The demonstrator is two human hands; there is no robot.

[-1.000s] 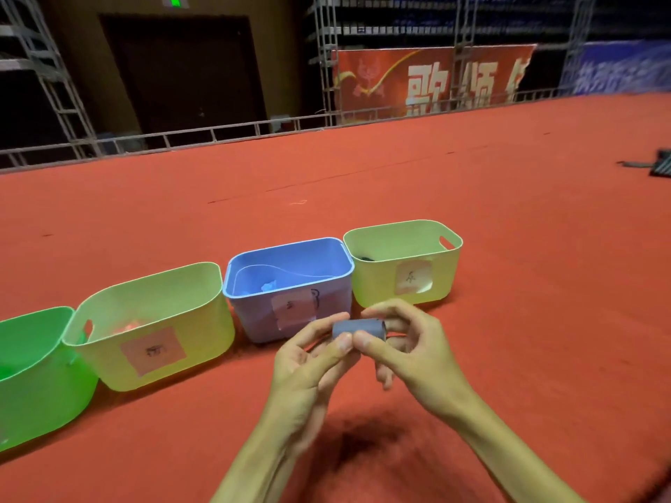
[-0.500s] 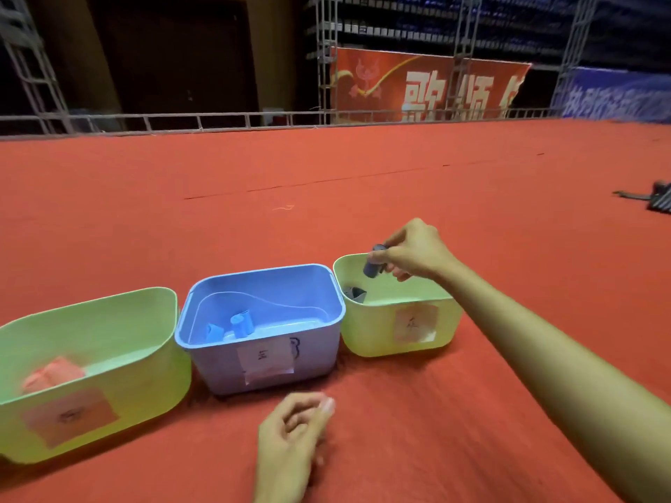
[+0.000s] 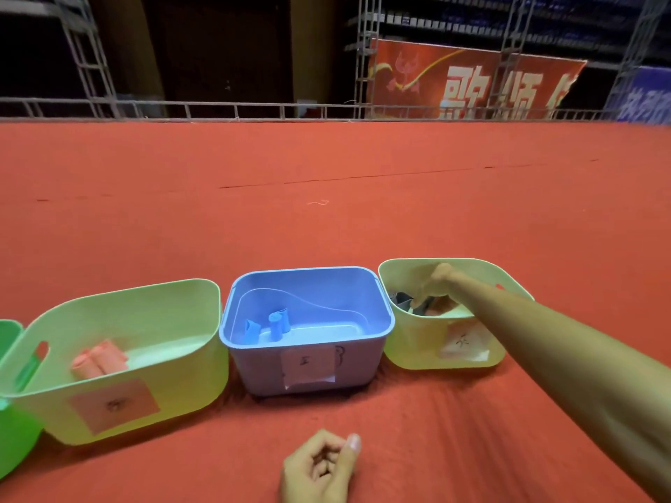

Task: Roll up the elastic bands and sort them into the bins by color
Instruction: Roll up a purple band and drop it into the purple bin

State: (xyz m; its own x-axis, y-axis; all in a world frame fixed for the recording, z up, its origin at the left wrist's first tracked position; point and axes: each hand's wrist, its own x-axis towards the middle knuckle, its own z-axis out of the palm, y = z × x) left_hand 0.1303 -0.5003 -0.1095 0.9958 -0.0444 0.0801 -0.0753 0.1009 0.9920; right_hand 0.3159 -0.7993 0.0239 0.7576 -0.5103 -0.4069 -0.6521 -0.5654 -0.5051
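At right of frame, our right hand (image 3: 437,285) inside yellow-green bin (image 3: 410,346) by grey rolls (image 3: 401,299); fingers' hold we cannot tell. Left hand (image 3: 319,466) loosely curled, empty.

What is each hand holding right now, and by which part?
The left hand holds nothing, its fingers loosely curled. The right hand reaches into the pale yellow-green plastic bin over dark grey bands; whether it grips one cannot be told.

Dim warm light, soft blur, wide-angle distortion
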